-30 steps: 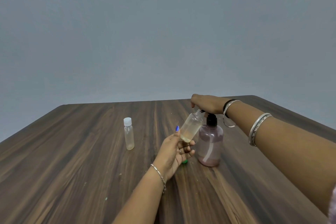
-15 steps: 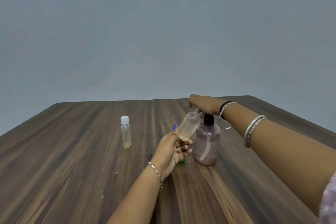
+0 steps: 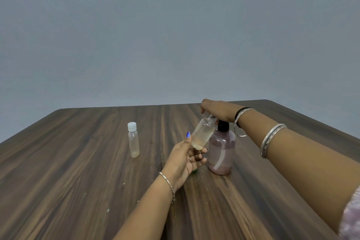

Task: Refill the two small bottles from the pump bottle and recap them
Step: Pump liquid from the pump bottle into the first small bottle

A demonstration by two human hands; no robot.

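Two small bottles: one capped stands on the worktop; the left hand pinches the open one low, tilted under the pump bottle. Right hand presses the pump flat. Light, likely slippery plastic; hold mid-body.

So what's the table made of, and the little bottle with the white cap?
The table looks like dark wood or a wood-look laminate: streaky grain, dull sheen. The little bottle looks like frosted, see-through plastic, and its white cap looks like ridged plastic.

Pump btl pinkish, blk top; table dk woodgrain.
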